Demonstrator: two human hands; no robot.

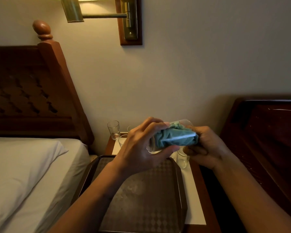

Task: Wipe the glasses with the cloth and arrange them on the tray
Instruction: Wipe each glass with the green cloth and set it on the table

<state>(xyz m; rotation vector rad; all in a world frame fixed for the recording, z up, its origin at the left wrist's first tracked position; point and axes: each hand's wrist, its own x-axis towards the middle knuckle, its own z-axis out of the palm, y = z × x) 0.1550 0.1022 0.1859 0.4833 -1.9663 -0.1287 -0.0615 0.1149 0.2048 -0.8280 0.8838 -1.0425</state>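
Left hand (139, 145) curled round tilted glass (152, 146); right hand (204, 147) grips cloth (175, 138), seemingly stuffed inside, above tray (89, 172).

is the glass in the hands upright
No, the glass lies on its side between the left hand and right hand, cloth stuffed inside.

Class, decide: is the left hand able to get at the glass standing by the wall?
Probably not yet: the left hand grips the glass being wiped, though the path to the far glass looks clear.
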